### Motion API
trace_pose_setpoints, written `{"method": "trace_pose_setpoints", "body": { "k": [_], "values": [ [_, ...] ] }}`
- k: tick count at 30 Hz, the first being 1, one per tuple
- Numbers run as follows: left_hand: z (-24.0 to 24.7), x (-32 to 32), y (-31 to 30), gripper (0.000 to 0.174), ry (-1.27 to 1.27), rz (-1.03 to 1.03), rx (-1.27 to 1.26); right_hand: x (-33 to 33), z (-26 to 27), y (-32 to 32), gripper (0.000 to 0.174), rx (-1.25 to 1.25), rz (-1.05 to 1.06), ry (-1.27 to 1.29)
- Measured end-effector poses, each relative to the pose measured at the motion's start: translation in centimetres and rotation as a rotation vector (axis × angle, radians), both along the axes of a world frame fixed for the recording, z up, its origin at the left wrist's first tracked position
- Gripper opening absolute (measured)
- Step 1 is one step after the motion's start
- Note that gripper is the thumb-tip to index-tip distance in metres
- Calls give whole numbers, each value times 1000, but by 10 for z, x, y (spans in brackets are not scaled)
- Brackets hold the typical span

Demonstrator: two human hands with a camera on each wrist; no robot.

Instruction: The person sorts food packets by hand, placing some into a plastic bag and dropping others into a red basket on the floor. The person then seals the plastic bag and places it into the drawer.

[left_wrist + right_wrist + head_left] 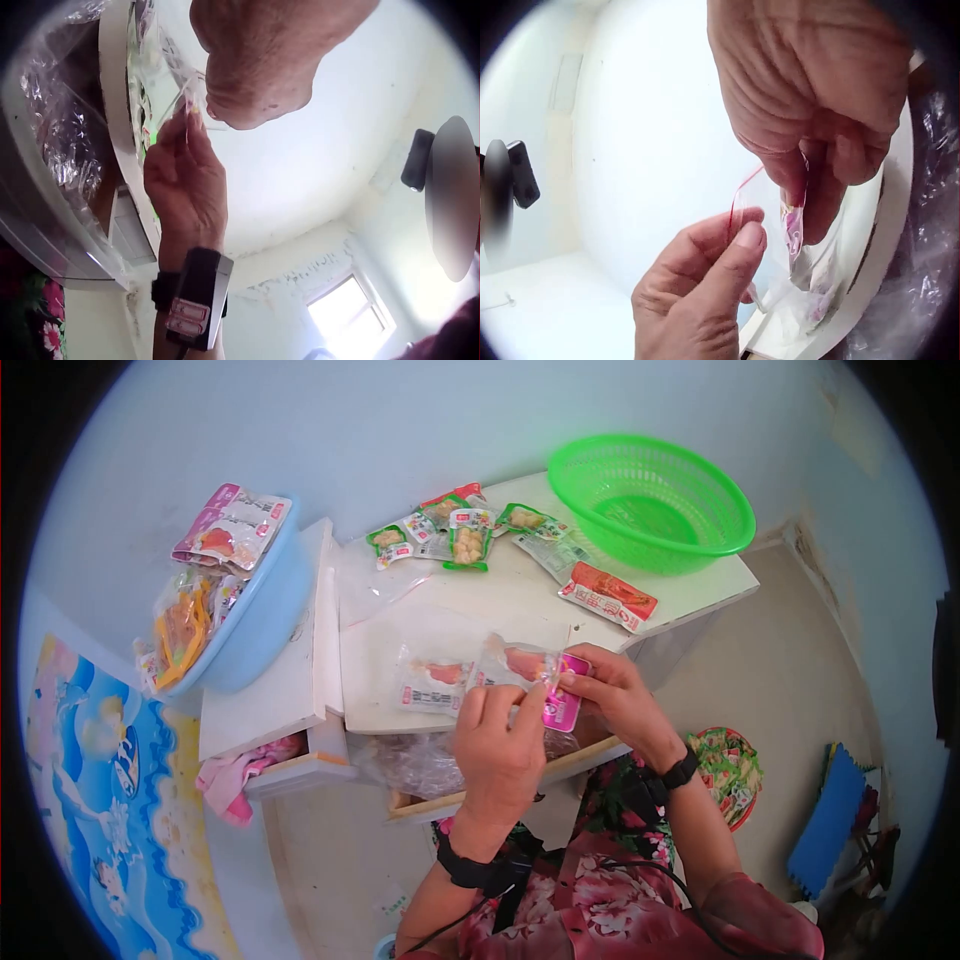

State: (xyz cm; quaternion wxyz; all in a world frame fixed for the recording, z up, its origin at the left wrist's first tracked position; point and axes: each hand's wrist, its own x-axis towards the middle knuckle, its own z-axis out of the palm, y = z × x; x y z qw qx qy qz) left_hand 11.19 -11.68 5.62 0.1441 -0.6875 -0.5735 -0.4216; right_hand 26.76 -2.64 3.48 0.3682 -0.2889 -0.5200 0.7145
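My right hand (622,705) pinches a snack packet with a pink end (563,705), its thumb on top. The left hand (500,755) is close beside it over the front of the white table (480,600). In the right wrist view the left hand's thumb and fingers (716,270) pinch the edge of a clear plastic bag (748,184) with a red line along it. The pink packet (793,225) hangs from the right hand's fingers there. Another clear-and-white packet (435,682) lies on the table left of the hands.
Several small snack packets (468,538) lie toward the back, near a green basket (650,550). A red packet (610,597) is at the right edge. At left stands a blue basin (262,625) of packets. Crumpled clear plastic (420,760) fills an open drawer below.
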Motion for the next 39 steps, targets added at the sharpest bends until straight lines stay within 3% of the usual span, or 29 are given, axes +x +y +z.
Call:
{"method": "trace_pose_setpoints", "body": {
  "k": [5, 8, 11, 14, 17, 26, 29, 32, 35, 39],
  "values": [
    [5, 4, 4, 30, -58, -95, 23, -39, 16, 14, 33, 156, 35, -16],
    [0, 2, 3, 30, -86, -142, -16, -47, -24, 37, 46, 427, -69, -214],
    [1, -11, -2, 41, -132, -139, -33, -48, -11, 29, 58, 235, -152, -176],
    [-3, -40, -7, 63, -129, 139, -65, -41, -5, 24, 69, 151, -99, -117],
    [-19, -76, -7, 80, -207, 283, -183, -38, 4, 19, 71, 141, -108, -110],
    [-18, -96, 0, 98, -600, 105, -428, -69, -22, 50, 42, 363, -83, -136],
    [-18, -107, 2, 101, -594, 21, -419, -78, -9, 57, 38, 328, -25, -222],
    [-13, -110, 3, 100, -595, -18, -424, -89, -13, 62, 27, 298, -152, -85],
    [-23, -114, 6, 91, -396, 4, -386, -97, -55, 87, 22, 631, -281, -297],
    [-25, -102, 3, 72, -90, 149, -438, -90, -38, 65, 19, 739, -297, -402]
  ]
}}
